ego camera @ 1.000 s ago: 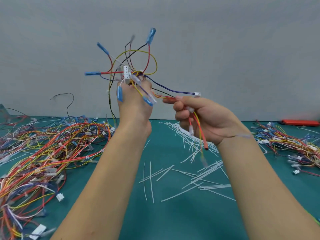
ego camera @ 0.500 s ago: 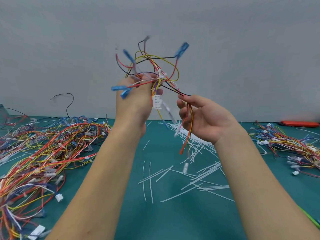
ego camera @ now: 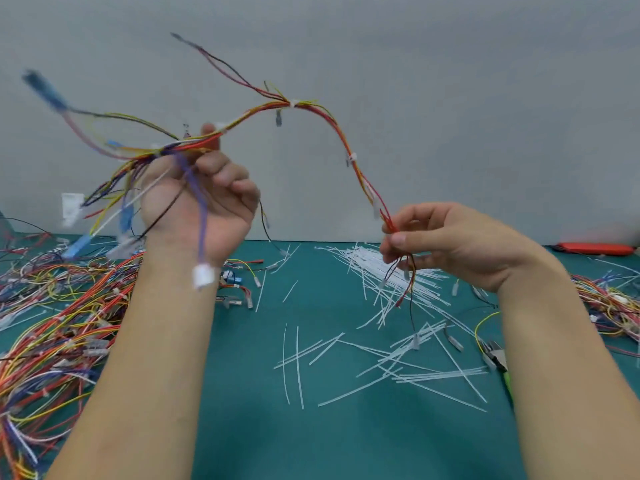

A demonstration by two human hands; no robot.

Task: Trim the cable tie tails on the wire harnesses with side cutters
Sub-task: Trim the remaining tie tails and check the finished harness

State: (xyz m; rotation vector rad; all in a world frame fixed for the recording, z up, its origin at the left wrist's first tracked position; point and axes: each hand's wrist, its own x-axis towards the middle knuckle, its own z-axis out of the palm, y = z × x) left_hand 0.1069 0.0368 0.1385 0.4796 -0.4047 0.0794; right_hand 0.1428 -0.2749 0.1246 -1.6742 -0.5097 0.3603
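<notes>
1. Step looks like spreading one wire harness [ego camera: 313, 114] out to check its ties; best to keep it taut so any leftover tails show.
2. Left hand [ego camera: 204, 199], centre left, raised, fingers curled round the bundle's branching end.
3. Right hand [ego camera: 446, 242], centre right and lower, thumb and fingertips pinching the other end.
4. Side cutters [ego camera: 498, 358] lie on the mat at lower right, unheld, beside cut tails [ego camera: 398, 362].
5. Harness pile [ego camera: 52, 327] at lower left.
</notes>
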